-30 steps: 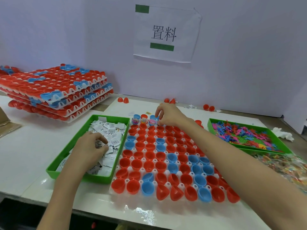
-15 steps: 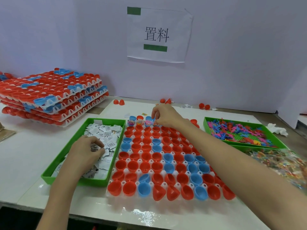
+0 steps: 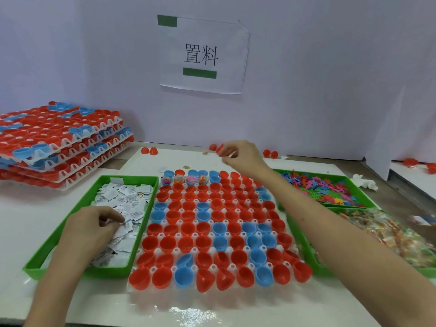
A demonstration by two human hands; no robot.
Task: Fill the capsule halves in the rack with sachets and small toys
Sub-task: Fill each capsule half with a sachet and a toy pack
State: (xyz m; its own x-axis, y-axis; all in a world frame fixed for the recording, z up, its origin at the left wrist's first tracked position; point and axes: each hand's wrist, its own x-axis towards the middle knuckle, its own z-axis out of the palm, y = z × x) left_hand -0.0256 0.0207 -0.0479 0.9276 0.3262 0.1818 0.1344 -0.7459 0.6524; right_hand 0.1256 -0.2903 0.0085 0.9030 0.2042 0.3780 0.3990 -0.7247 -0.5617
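Assembly bench: a person's left hand [image 3: 92, 228] gripped white sachets [image 3: 127, 199] with curled fingers inside a green tray [image 3: 134, 177], just left of the rack [image 3: 158, 250] of red and blue capsule halves [image 3: 188, 228]. The right hand [image 3: 243, 158] hovered above the rack's far edge, fingers bent; whether it pinched anything could not be told. A few far-row halves held small toys [image 3: 191, 179]; a second tray [image 3: 364, 193] of plastic pieces [image 3: 323, 187] sat right of the rack

green trays [image 3: 146, 223] flank rack [image 3: 212, 232], stacked racks [image 3: 61, 147] far left
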